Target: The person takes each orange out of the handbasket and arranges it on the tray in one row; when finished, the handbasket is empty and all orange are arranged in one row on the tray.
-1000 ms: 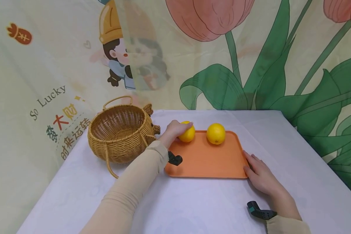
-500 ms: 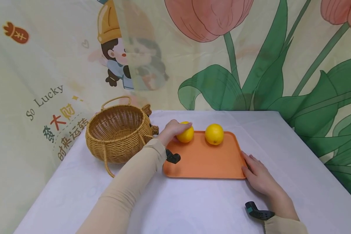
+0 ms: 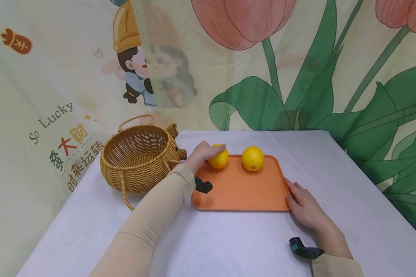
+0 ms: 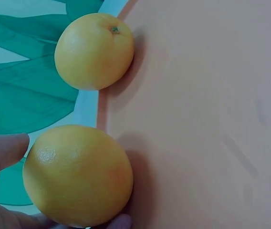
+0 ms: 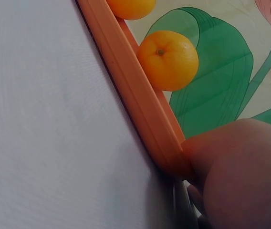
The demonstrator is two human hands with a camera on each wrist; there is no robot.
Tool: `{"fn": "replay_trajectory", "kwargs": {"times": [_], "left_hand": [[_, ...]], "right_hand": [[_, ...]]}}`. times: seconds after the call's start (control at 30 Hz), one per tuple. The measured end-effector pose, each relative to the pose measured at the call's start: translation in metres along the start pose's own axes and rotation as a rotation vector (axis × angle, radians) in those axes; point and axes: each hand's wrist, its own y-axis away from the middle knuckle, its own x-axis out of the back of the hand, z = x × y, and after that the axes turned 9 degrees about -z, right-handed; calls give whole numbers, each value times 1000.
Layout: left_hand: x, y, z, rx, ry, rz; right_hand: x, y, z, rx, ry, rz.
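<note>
My left hand holds an orange at the back left of the orange tray, its thumb over the top. In the left wrist view, thumb and fingertips lie around this orange, which sits low over the tray surface. A second orange rests on the tray to the right, near the back rim, with nothing touching it. My right hand lies against the tray's right edge, fingers fairly straight along it. In the right wrist view, its thumb touches the tray corner; the other fingers are mostly hidden.
A woven wicker basket with a handle and an animal-like snout stands left of the tray, beside the left forearm. No contents show inside it. A white cloth covers the table. Behind hangs a printed curtain with tulips.
The whole head view has shifted slightly, so everything appears a little further left. Both hands, the oranges, the tray and the basket keep their places relative to one another.
</note>
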Motion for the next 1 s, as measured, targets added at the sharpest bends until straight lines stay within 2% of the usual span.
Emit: {"fn": "replay_trajectory", "kwargs": {"times": [0.3,0.5,0.7,0.87,1.0], "left_hand": [[1,2,-1,-3,-5,-4],[2,4,0,-13,-72,7],[6,10,5,-40,-94,24],[7,13,4,-88,-124,51],[7,21,-1,-141,-152,94]], "right_hand": [[-1,-1,-1,1,8,5],[-2,-1,0,-9,8,9],[-1,-2,1,-12,8,5],[-1,-3,0,-10,-3,1],[-4,-8,-4,4,-6,-6]]}}
